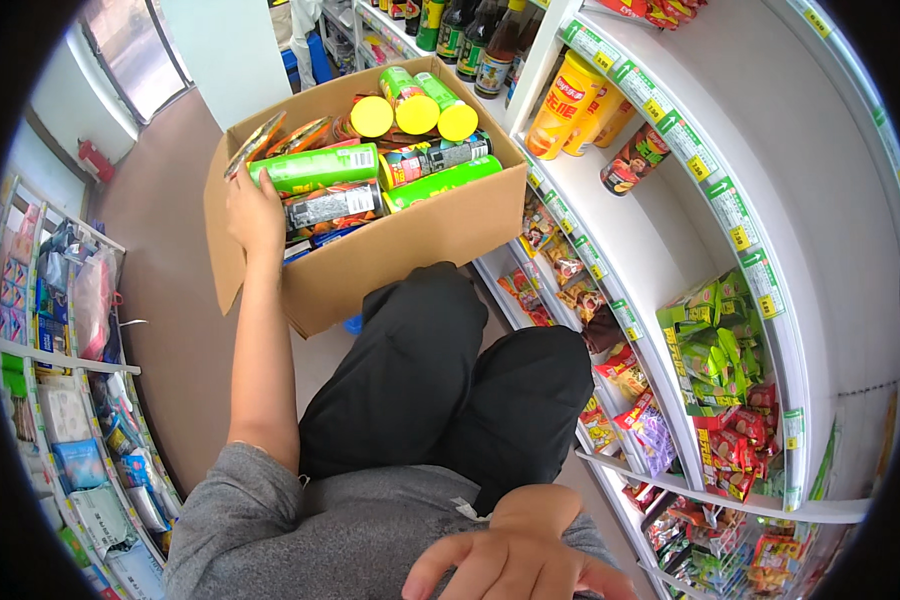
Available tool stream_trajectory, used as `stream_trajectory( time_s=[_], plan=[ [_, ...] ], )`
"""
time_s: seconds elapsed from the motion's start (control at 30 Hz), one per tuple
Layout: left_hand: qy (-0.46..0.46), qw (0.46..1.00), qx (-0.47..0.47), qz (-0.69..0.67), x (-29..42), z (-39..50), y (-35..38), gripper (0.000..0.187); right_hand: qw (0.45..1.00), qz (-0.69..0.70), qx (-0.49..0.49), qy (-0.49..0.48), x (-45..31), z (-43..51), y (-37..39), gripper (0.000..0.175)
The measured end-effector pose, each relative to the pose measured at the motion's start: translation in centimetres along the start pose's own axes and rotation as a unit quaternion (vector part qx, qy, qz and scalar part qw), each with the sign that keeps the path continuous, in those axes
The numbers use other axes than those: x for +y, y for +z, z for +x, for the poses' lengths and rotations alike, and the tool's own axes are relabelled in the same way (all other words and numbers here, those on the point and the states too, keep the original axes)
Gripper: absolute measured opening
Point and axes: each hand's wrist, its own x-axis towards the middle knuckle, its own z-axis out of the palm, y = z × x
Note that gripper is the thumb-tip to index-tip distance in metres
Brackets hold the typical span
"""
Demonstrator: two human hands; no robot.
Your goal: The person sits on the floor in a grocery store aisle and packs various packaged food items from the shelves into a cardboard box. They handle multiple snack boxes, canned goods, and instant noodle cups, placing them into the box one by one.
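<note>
A cardboard box [420, 217] packed with chip canisters and snack bags stands before my knees. My left hand [257, 210] reaches into its near left corner, with its fingers on the end of a green chip canister [315, 169]; whether it grips the canister is unclear. Beside that lie a black chip canister [334, 206] and another green canister [446, 184]. Several canisters with yellow lids [418, 114] stand or lean at the back. My right hand [514, 562] is near my body at the bottom edge, fingers spread and holding nothing.
On the right shelf [615, 202] are yellow Lay's canisters [562, 105], a dark red canister [635, 159] and a box of green snack packs [712, 341]. Sauce bottles [480, 45] stand behind the cardboard box. Another stocked rack [67, 367] is at left, a red fire extinguisher [95, 160] beyond it.
</note>
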Motion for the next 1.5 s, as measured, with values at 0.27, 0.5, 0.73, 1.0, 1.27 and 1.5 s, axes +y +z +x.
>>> stream_trajectory(
  time_s=[0.27, 0.5, 0.73, 1.0, 1.27, 1.5],
  plan=[
    [0.197, 0.977, -0.022, 0.079, 0.7, -4.9, 0.3, 0.051, 0.963, -0.044, 0.161, -0.211, 3.8, -0.4, -0.1, 0.065],
    [0.227, 0.972, -0.046, 0.042, 1.0, -5.3, -0.4, 0.053, 0.996, -0.075, 0.035, -0.029, 1.4, 0.1, 0.1, 0.064],
    [0.382, 0.913, -0.116, -0.079, 1.9, -5.7, -2.0, 0.047, 0.976, -0.114, 0.184, -0.003, 4.0, -1.6, 2.6, 0.090],
    [0.512, 0.831, -0.206, -0.068, 1.6, -5.5, -2.4, 0.050, 0.967, -0.112, 0.203, 0.103, 3.4, -0.3, 6.7, 0.064],
    [0.498, 0.834, -0.230, -0.058, 1.6, -5.8, -2.0, 0.045, 0.968, -0.117, 0.198, 0.097, 4.2, 0.5, 7.8, 0.045],
    [0.491, 0.831, -0.243, -0.095, 1.8, -6.2, -3.0, 0.041, 0.962, -0.132, 0.205, 0.125, 6.0, 1.3, 6.5, 0.037]
  ],
)
